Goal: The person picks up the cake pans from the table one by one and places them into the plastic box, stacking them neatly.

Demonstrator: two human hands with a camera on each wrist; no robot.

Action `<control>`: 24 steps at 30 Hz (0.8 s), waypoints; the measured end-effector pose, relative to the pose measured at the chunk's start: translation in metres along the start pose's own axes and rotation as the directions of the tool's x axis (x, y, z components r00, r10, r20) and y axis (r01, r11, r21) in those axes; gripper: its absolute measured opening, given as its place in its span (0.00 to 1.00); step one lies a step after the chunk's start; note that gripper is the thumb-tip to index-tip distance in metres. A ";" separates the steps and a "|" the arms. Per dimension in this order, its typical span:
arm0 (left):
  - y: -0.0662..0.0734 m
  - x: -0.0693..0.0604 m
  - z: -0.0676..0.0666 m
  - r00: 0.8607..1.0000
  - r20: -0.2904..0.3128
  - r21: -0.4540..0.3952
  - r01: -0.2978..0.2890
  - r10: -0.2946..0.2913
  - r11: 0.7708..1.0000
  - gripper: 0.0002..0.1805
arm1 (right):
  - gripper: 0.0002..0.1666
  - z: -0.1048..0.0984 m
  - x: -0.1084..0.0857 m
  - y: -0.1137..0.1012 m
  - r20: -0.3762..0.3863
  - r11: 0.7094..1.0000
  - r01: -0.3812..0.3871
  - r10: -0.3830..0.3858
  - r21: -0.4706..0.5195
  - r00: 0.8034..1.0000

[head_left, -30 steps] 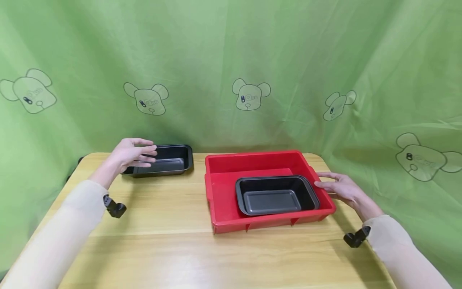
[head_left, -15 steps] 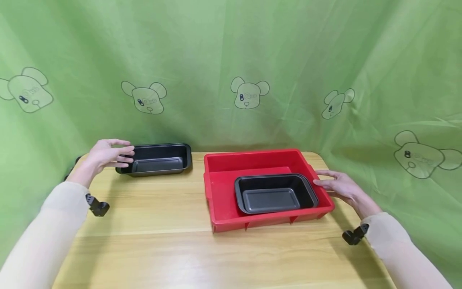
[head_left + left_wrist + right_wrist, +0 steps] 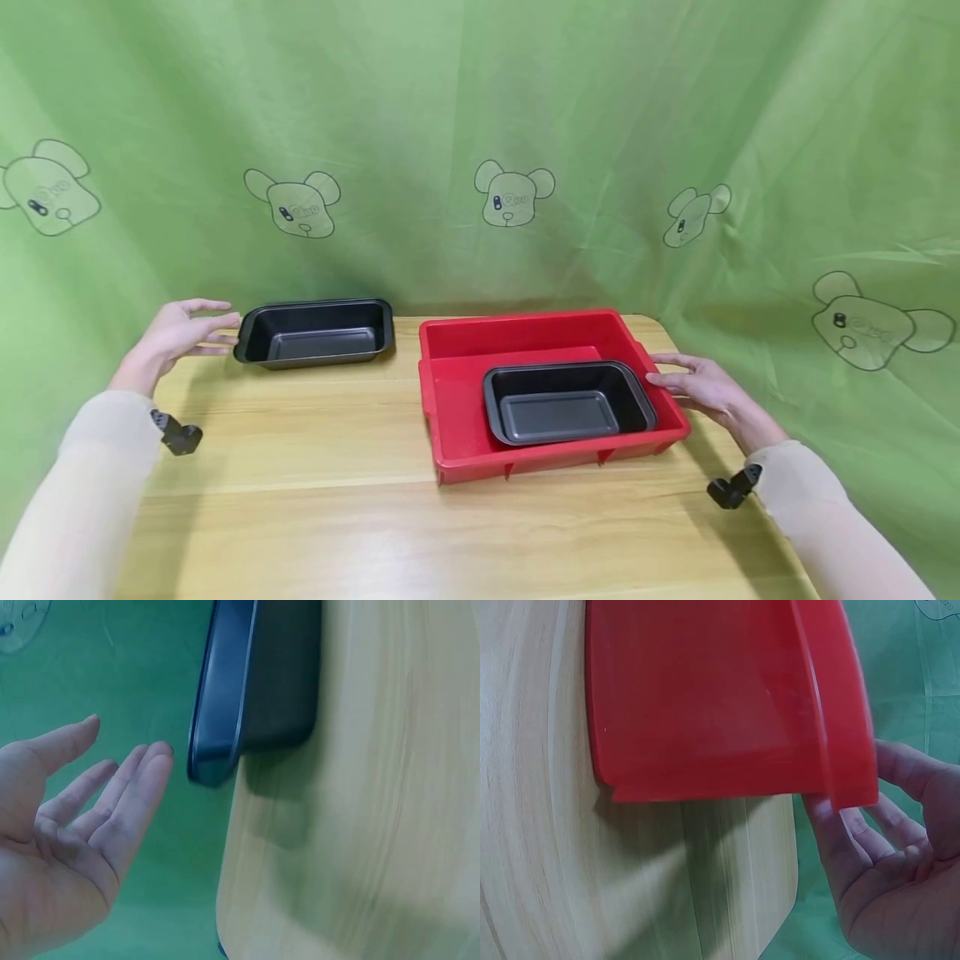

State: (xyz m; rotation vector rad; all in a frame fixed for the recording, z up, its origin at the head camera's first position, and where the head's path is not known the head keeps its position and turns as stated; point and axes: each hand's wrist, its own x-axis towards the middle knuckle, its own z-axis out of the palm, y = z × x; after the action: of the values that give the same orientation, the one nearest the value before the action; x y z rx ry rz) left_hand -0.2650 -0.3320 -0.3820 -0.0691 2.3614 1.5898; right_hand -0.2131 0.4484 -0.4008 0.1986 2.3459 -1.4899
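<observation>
Two black loaf pans & a shallow red tray (image 3: 459, 396) are set out on a wooden bench (image 3: 330, 467), backed by a green cloth (image 3: 420, 100) w/ outlined mouse heads. One pan, the empty loaf pan (image 3: 321, 343), is placed upright along the far edge, nr the far L corner. The other, the inner loaf pan (image 3: 558, 417), is nested in the tray, R of centre, toward the near edge; bare red floor is left mostly on its L side, as the tray is the longer of the two. The tray is set slightly askew toward the bench's R edge.

The L hand (image 3: 180, 333) is held at the empty pan's L end, fingers extended; its grip is released, nothing held. The pan's short end is probably favoured because the rim there is easily reached. By the R hand (image 3: 705, 387) the tray's R lip is grasped, thumb above, fingers beneath, presumably for steadying.

In the head view, the L fingertips are seen almost against the pan; by the L wrist view a small gap is revealed. Only in the R wrist view are the lip's overhang & the fingers under it shown; the inner pan is hidden there.
</observation>
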 end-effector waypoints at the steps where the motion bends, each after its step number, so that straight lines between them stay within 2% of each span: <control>1: -0.003 0.000 -0.002 1.000 -0.003 -0.012 -0.001 0.001 1.000 0.41 | 0.47 0.000 0.000 0.000 -0.002 1.000 -0.002 0.002 0.001 1.000; 5: -0.013 0.000 -0.008 1.000 -0.013 -0.090 0.012 -0.013 0.996 0.41 | 0.47 -0.001 0.001 0.001 -0.004 1.000 0.005 -0.005 -0.012 1.000; 9: -0.024 0.003 -0.007 0.999 -0.031 -0.179 0.033 -0.039 0.983 0.39 | 0.47 -0.001 0.000 0.002 -0.004 1.000 0.004 -0.005 -0.009 1.000; 11: -0.030 0.005 -0.005 0.998 -0.039 -0.225 0.036 -0.045 0.974 0.38 | 0.47 -0.001 0.000 0.002 -0.006 1.000 -0.001 0.001 -0.006 1.000; 14: -0.040 0.009 0.001 0.998 -0.047 -0.314 0.028 -0.045 0.949 0.29 | 0.47 -0.001 0.000 0.002 -0.005 1.000 -0.004 0.004 0.001 1.000; 17: -0.049 0.013 0.006 0.998 -0.045 -0.372 0.024 -0.045 0.928 0.29 | 0.47 -0.001 0.000 0.001 -0.002 1.000 -0.002 0.002 0.008 1.000; 18: -0.051 0.014 0.008 0.998 -0.045 -0.381 0.026 -0.047 0.924 0.31 | 0.47 -0.001 0.000 0.001 0.000 1.000 0.000 0.000 0.010 1.000; 21: -0.053 0.018 0.012 0.997 -0.041 -0.359 0.046 -0.065 0.932 0.41 | 0.47 0.000 0.000 0.002 0.002 1.000 0.002 -0.002 0.014 1.000; 24: -0.052 0.021 0.017 0.994 -0.047 -0.339 0.074 -0.096 0.938 0.41 | 0.47 -0.001 0.001 0.003 0.000 1.000 0.002 -0.002 0.008 1.000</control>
State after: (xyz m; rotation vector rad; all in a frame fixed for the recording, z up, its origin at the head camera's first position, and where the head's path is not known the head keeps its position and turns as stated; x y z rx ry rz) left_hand -0.2714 -0.3342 -0.4401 -0.2931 2.0716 1.9563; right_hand -0.2132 0.4503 -0.4031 0.1976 2.3416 -1.5001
